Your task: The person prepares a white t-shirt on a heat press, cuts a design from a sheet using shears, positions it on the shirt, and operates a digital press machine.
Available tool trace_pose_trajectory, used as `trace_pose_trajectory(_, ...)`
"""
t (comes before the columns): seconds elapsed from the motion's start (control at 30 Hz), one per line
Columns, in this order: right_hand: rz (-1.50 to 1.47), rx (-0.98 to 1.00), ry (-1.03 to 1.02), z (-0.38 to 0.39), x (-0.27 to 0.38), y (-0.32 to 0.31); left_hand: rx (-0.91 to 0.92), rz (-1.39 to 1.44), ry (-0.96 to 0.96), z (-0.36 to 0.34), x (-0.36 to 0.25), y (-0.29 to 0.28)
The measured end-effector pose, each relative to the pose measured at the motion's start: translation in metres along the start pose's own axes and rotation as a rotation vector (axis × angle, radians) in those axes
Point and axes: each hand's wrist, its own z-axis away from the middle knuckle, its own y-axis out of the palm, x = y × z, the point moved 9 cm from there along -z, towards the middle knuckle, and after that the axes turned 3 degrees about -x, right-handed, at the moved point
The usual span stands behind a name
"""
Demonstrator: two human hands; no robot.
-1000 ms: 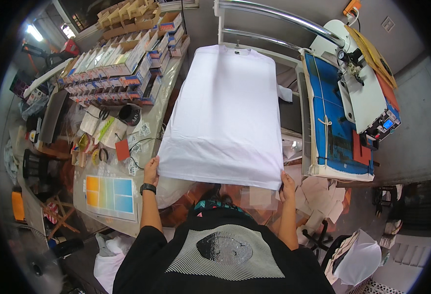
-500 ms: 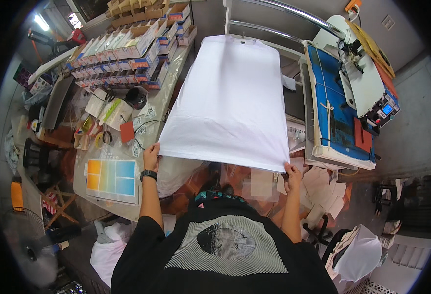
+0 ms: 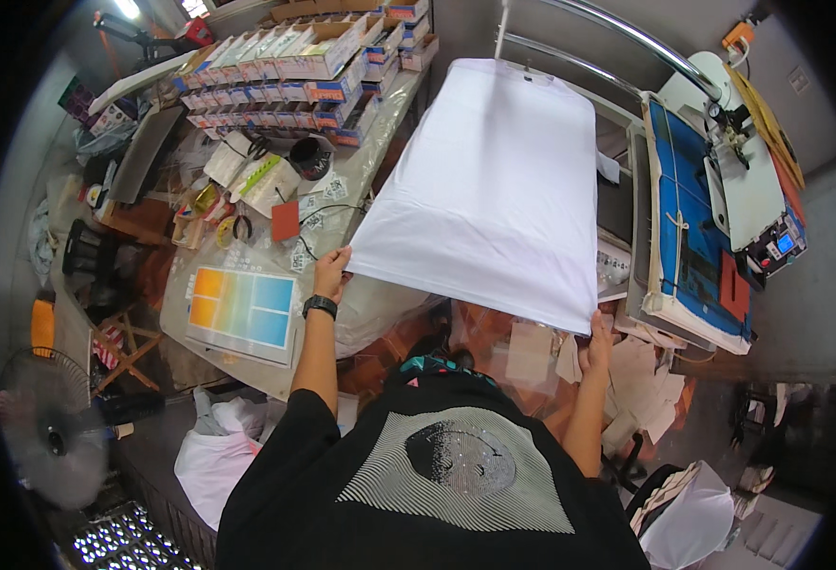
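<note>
A white T-shirt (image 3: 499, 180) lies spread out, its collar at the far end and its bottom hem toward me. At the left corner of the hem, my left hand (image 3: 331, 271) pinches the cloth between thumb and fingers; a dark watch sits on that wrist. My right hand (image 3: 595, 344) grips the right corner of the hem. Between my hands the hem is drawn fairly straight, with soft wrinkles above it. The shirt hides most of the surface it lies on.
To the right stands a heat press (image 3: 760, 180) beside a blue pad (image 3: 684, 228). The left table (image 3: 175, 313) carries stacked cardboard boxes (image 3: 285, 90), a black mug (image 3: 310, 159) and an orange-to-blue printed sheet (image 3: 242, 309). A fan (image 3: 55, 437) stands at lower left; papers (image 3: 641, 385) litter the floor.
The whole view has shifted, so the scene sits farther right. Both hands still hold the hem corners, and the shirt's near edge now slants more, lower at the right.
</note>
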Motion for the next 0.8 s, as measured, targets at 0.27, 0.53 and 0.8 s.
trace_pose_trajectory(0.27, 0.316, 0.014, -0.052, -0.013, 0.006, -0.022, 0.081, -0.037, -0.028, -0.007, 0.008, 0.004)
trace_pose_trajectory(0.53, 0.449, 0.031, 0.105, 0.01, 0.011, -0.01, 0.292, -0.109, -0.142, -0.002, 0.011, 0.002)
trace_pose_trajectory(0.8, 0.496, -0.031, 0.04, 0.013, 0.03, -0.022, 0.186, -0.188, -0.12, 0.011, -0.009, -0.007)
